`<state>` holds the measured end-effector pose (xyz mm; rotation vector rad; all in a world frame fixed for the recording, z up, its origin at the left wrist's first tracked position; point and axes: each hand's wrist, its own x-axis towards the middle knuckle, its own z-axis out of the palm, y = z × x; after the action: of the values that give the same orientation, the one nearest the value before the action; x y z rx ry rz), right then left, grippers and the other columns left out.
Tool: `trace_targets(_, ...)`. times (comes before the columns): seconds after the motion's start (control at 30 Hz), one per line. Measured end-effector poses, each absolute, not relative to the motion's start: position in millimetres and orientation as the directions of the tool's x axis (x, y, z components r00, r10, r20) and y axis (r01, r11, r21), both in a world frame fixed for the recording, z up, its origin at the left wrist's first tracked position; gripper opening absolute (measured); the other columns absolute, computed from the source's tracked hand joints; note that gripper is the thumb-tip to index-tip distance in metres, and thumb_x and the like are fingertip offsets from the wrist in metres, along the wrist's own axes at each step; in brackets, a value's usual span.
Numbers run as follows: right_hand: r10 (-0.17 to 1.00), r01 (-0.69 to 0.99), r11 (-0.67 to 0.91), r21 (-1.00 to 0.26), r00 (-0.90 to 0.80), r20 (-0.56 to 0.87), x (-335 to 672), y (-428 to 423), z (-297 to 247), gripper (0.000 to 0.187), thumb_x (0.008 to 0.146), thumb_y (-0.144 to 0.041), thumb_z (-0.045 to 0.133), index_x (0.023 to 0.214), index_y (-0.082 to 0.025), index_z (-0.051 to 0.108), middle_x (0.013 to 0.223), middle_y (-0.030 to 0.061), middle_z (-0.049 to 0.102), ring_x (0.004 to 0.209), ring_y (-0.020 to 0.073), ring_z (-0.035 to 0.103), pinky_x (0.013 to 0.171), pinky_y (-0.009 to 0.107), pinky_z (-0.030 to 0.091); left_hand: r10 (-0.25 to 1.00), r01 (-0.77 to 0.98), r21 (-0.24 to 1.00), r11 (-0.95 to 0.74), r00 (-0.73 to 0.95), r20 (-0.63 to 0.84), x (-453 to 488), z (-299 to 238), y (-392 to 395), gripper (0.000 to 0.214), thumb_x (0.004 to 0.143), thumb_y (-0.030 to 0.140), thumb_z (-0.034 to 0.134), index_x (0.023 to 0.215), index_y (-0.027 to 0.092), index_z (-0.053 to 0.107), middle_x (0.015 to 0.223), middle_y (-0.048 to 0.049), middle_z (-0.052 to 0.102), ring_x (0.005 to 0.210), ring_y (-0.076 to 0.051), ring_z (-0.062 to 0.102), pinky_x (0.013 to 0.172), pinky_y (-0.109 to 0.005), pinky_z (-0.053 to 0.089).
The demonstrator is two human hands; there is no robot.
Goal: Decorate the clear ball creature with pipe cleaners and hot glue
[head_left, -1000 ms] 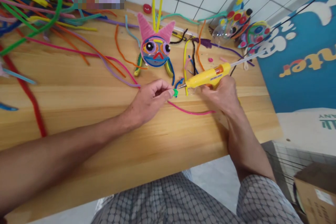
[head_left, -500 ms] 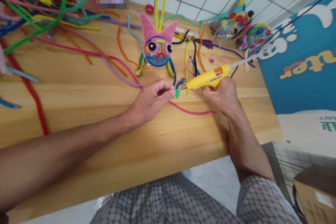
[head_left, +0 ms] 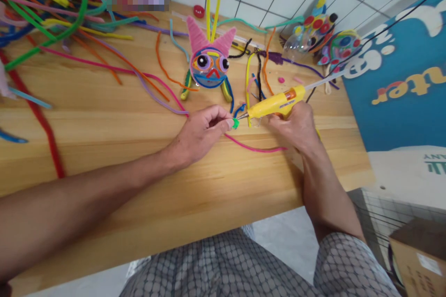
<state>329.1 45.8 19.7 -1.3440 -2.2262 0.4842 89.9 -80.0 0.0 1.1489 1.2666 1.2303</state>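
My left hand [head_left: 208, 131] pinches a small green piece [head_left: 236, 124], probably of pipe cleaner, between thumb and fingertips. My right hand [head_left: 295, 125] is wrapped round the handle of a yellow glue gun [head_left: 273, 104], whose metal nozzle points left and meets the green piece. A clear glue stick [head_left: 324, 80] sticks out of the gun's back end. Just beyond my hands stands a pipe cleaner figure [head_left: 210, 78] with a clear round body, pink pointed ears, big eyes, a red mouth and a yellow loop on top.
Many loose pipe cleaners [head_left: 42, 4] are heaped at the back left. A long pink pipe cleaner [head_left: 258, 149] runs under my left hand. Two more decorated figures [head_left: 339, 48] stand at the back right by a blue board [head_left: 404, 116]. A black cord crosses there. A cardboard box [head_left: 421, 255] is lower right.
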Motion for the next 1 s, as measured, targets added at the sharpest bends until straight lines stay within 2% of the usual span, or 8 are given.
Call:
trace_targets(0.13,0.883,0.714,0.467,-0.522,-0.41,0.229,329.5,46.6,19.0,0.01,0.073,-0.027,0.068,0.067,-0.026,0.06,0.062,0.0005,0.063,0.062,0.0221,0.062,0.057,0.034,0.049,0.997,-0.002,0.999,0.047,-0.058,-0.047,89.7,-1.0,-79.6,0.014,0.091,0.029,0.069,0.083,0.02,0.063,0.066,0.0034,0.055,0.068,-0.014,0.052,0.066,-0.025,0.045)
trace_targets(0.33,0.893,0.735,0.447,-0.51,-0.403,0.201,329.4,45.9,20.7,0.011,0.072,-0.023,0.07,0.067,-0.025,0.06,0.063,0.0,0.063,0.063,0.0227,0.064,0.063,0.036,0.052,0.998,0.004,1.0,0.031,-0.048,-0.031,89.3,-1.8,-79.3,0.012,0.091,0.027,0.068,0.083,0.02,0.063,0.067,0.0034,0.055,0.068,-0.013,0.052,0.066,-0.025,0.045)
trace_targets(0.63,0.884,0.739,0.464,-0.489,-0.419,0.206,328.9,45.1,22.0,0.006,0.073,-0.027,0.064,0.068,-0.025,0.06,0.062,0.0002,0.063,0.06,0.021,0.062,0.056,0.033,0.044,0.997,-0.004,0.999,0.052,-0.062,-0.052,89.2,-0.8,-79.2,0.012,0.092,0.027,0.068,0.084,0.02,0.064,0.066,0.0033,0.056,0.066,-0.013,0.051,0.064,-0.025,0.044)
trace_targets(1.0,0.864,0.718,0.501,-0.483,-0.448,0.23,330.9,47.4,19.8,0.01,0.074,-0.027,0.065,0.068,-0.025,0.057,0.061,0.0006,0.062,0.06,0.0203,0.06,0.056,0.032,0.045,0.999,-0.003,1.0,0.01,-0.052,-0.01,88.6,-0.2,-79.3,0.011,0.092,0.025,0.067,0.084,0.019,0.065,0.065,0.0053,0.054,0.062,-0.011,0.048,0.064,-0.024,0.042)
